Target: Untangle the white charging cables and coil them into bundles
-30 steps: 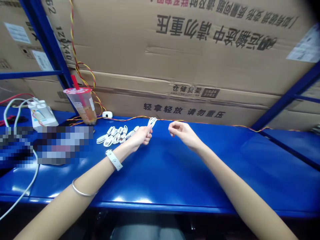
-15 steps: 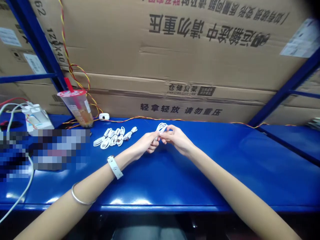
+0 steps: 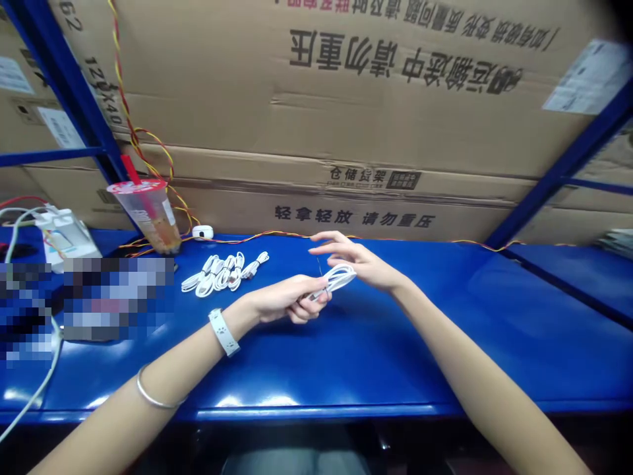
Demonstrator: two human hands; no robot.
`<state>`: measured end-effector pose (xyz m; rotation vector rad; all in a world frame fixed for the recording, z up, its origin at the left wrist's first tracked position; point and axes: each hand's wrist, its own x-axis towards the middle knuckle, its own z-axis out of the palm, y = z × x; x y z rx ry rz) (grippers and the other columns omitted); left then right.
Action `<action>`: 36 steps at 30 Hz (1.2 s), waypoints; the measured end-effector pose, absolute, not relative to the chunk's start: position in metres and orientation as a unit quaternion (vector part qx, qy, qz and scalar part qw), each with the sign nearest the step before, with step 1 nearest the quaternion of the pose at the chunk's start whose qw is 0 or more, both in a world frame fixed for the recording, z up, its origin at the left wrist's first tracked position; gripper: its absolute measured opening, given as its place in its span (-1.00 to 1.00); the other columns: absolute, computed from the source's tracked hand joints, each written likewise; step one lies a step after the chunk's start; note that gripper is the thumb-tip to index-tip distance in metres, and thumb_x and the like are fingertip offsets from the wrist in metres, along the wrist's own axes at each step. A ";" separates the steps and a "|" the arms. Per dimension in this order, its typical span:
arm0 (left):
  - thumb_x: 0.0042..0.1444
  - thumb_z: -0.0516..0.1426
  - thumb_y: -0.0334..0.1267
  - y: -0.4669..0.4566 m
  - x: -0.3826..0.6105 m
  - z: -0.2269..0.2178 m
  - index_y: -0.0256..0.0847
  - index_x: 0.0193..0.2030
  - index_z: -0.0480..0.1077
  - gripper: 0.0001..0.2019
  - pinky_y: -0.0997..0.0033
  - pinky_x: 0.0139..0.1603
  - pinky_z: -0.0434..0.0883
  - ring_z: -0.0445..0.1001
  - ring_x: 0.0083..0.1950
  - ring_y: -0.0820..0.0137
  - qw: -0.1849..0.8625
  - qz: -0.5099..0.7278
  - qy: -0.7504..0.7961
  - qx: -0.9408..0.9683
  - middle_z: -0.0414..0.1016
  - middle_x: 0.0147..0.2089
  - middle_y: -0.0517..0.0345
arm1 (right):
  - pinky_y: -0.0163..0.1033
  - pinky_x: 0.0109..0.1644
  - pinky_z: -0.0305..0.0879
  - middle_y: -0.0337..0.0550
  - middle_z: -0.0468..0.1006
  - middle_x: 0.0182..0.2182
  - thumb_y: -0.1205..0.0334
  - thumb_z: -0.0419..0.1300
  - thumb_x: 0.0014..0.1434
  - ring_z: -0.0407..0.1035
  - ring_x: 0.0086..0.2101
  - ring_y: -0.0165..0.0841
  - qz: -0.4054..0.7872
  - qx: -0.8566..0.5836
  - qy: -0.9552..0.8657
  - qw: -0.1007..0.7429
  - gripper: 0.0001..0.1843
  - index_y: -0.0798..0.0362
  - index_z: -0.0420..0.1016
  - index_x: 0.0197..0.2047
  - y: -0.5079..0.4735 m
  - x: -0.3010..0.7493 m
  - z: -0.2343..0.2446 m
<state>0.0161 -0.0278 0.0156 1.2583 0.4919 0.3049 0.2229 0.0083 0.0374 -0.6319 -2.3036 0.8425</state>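
A coiled white cable [image 3: 341, 278] is pinched in my left hand [image 3: 293, 298], its loops sticking out to the right past the thumb. A thin dark tie [image 3: 320, 266] rises from the coil, its upper end loose near my right fingers. My right hand [image 3: 353, 257] is just above and behind the coil, fingers stretched and apart, holding nothing that I can see. Left of my hands, several bundled white cables [image 3: 225, 272] lie in a row on the blue tabletop [image 3: 306, 369].
A plastic drink cup [image 3: 151, 214] with a red straw stands at the back left, beside a white earbud case [image 3: 202, 232]. Farther left are a white charger block [image 3: 66, 237] and a blurred-out item [image 3: 119, 293]. Large cardboard boxes [image 3: 316, 132] and twisted red-yellow wires stand behind.
My right hand has let go of the coil, and its fingers have spread upward. My left hand has turned the coil lower and to the right, showing more of it.
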 end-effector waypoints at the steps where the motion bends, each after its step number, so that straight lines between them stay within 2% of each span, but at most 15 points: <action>1: 0.20 0.00 0.12 -0.028 0.016 0.016 -0.21 -0.39 0.13 -0.60 0.59 -0.63 -0.23 -0.28 -0.60 0.63 0.771 0.136 0.223 0.581 -0.21 -0.57 0.42 | -0.12 0.16 0.21 -0.12 0.20 0.23 0.16 0.06 0.28 0.17 0.16 -0.26 0.308 -0.230 -0.875 0.294 -0.66 -0.10 0.44 0.10 0.009 0.223 0.037; 3: 0.20 0.00 0.09 -0.028 0.016 0.018 -0.21 -0.39 0.13 -0.62 0.59 -0.63 -0.22 -0.27 -0.60 0.62 0.772 0.126 0.215 0.585 -0.21 -0.57 0.42 | -0.10 0.20 0.16 -0.10 0.22 0.23 0.18 0.11 0.25 0.16 0.17 -0.24 0.295 -0.217 -0.882 0.297 -0.70 -0.05 0.49 0.02 0.010 0.221 0.035; 5: 0.21 0.01 0.06 -0.028 0.016 0.019 -0.21 -0.39 0.13 -0.64 0.59 -0.64 -0.21 -0.26 -0.60 0.62 0.769 0.124 0.213 0.590 -0.20 -0.58 0.43 | -0.12 0.17 0.19 -0.06 0.36 0.13 0.21 0.15 0.20 0.26 0.10 -0.23 0.289 -0.219 -0.877 0.314 -0.79 0.04 0.55 -0.14 0.011 0.219 0.032; 8: 0.21 0.01 0.03 -0.025 0.015 0.020 -0.20 -0.41 0.11 -0.65 0.59 -0.65 -0.21 -0.27 -0.61 0.62 0.754 0.155 0.228 0.596 -0.21 -0.58 0.43 | -0.23 -0.08 0.31 -0.11 0.57 -0.23 0.34 0.13 0.14 0.43 -0.21 -0.31 0.289 -0.260 -0.863 0.323 -0.86 0.10 0.54 -0.31 0.008 0.215 0.029; 10: 0.21 0.01 0.01 -0.023 0.014 0.020 -0.20 -0.41 0.11 -0.67 0.60 -0.65 -0.21 -0.25 -0.61 0.62 0.738 0.185 0.244 0.602 -0.19 -0.58 0.43 | -0.31 -0.27 0.29 -0.20 0.54 -0.44 0.42 0.07 0.09 0.38 -0.43 -0.41 0.278 -0.294 -0.857 0.320 -0.81 0.11 0.52 -0.34 0.005 0.213 0.029; 12: 0.21 0.02 -0.02 -0.021 0.012 0.019 -0.20 -0.40 0.13 -0.69 0.60 -0.64 -0.18 -0.22 -0.61 0.63 0.717 0.212 0.258 0.612 -0.16 -0.58 0.42 | -0.35 -0.38 0.21 -0.24 0.48 -0.53 0.45 0.04 0.05 0.28 -0.53 -0.47 0.253 -0.320 -0.852 0.327 -0.79 0.12 0.50 -0.38 0.003 0.210 0.029; 14: 0.20 0.04 -0.03 -0.018 0.011 0.018 -0.21 -0.40 0.13 -0.69 0.61 -0.63 -0.16 -0.18 -0.61 0.64 0.695 0.238 0.267 0.624 -0.12 -0.57 0.41 | -0.36 -0.42 0.16 -0.26 0.43 -0.56 0.43 0.04 0.05 0.23 -0.55 -0.49 0.250 -0.330 -0.843 0.343 -0.82 0.12 0.47 -0.41 0.002 0.207 0.027; 16: 0.19 0.05 -0.01 -0.016 0.010 0.016 -0.21 -0.40 0.13 -0.68 0.61 -0.62 -0.14 -0.16 -0.61 0.64 0.671 0.271 0.275 0.633 -0.10 -0.57 0.41 | -0.36 -0.44 0.16 -0.27 0.39 -0.57 0.33 0.07 0.10 0.20 -0.56 -0.48 0.299 -0.330 -0.819 0.361 -0.87 0.12 0.43 -0.40 0.002 0.202 0.022; 20: 0.18 0.05 0.03 -0.012 0.010 0.014 -0.19 -0.42 0.08 -0.64 0.61 -0.63 -0.14 -0.18 -0.61 0.65 0.634 0.334 0.290 0.635 -0.11 -0.59 0.43 | -0.35 -0.51 0.13 -0.33 0.27 -0.63 0.08 0.07 0.20 0.15 -0.60 -0.47 0.393 -0.338 -0.757 0.399 -0.76 0.10 0.38 -0.30 0.001 0.191 0.012; 22: 0.17 0.06 0.04 -0.011 0.012 0.012 -0.19 -0.43 0.07 -0.63 0.61 -0.63 -0.15 -0.18 -0.62 0.66 0.627 0.347 0.297 0.631 -0.12 -0.59 0.43 | -0.35 -0.48 0.12 -0.33 0.28 -0.63 0.08 0.06 0.23 0.16 -0.60 -0.47 0.345 -0.353 -0.762 0.418 -0.75 0.10 0.36 -0.31 -0.003 0.186 0.010; 26: 0.16 0.06 0.06 -0.009 0.013 0.008 -0.18 -0.44 0.05 -0.61 0.62 -0.64 -0.15 -0.19 -0.63 0.66 0.628 0.359 0.300 0.622 -0.11 -0.59 0.43 | -0.33 -0.38 0.09 -0.24 0.39 -0.55 0.21 0.00 0.27 0.22 -0.54 -0.45 0.175 -0.386 -0.805 0.415 -0.81 0.09 0.33 -0.35 -0.010 0.181 0.008; 29: 0.17 0.05 0.06 -0.010 0.012 0.008 -0.18 -0.44 0.04 -0.61 0.62 -0.64 -0.17 -0.20 -0.63 0.66 0.633 0.358 0.296 0.619 -0.11 -0.59 0.43 | -0.32 -0.36 0.05 -0.20 0.43 -0.50 0.28 -0.04 0.27 0.21 -0.52 -0.43 0.090 -0.386 -0.838 0.376 -0.83 0.10 0.34 -0.30 -0.011 0.181 0.007; 36: 0.16 0.07 0.06 -0.012 0.013 0.009 -0.18 -0.44 0.05 -0.61 0.62 -0.63 -0.15 -0.19 -0.62 0.66 0.642 0.340 0.297 0.620 -0.11 -0.59 0.43 | -0.27 -0.33 -0.05 -0.16 0.43 -0.54 0.35 -0.07 0.23 0.08 -0.55 -0.43 -0.062 -0.385 -0.888 0.243 -0.74 0.09 0.30 -0.47 -0.006 0.188 0.008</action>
